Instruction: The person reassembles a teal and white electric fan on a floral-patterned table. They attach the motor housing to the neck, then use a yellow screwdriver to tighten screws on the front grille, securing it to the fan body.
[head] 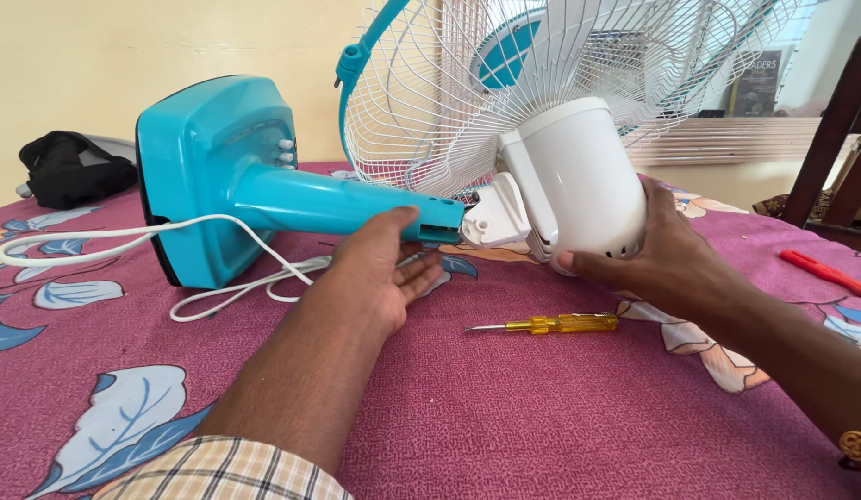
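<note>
On the bedspread (505,435), a table fan lies tipped on its side. I have my left hand (380,273) under the teal stem (338,206), thumb on top, fingers loosely curled beneath, propping it level. My right hand (667,255) cups the white motor housing (579,181) from 3 o'clock, fingers wrapped under it, steadying the joint between stem and head. Base (213,176) sits at 9 o'clock, wire cage (542,74) at 12. Yellow screwdriver (560,324) lies free at 6 o'clock, near both hands. White cord (218,292) trails beside the base.
</note>
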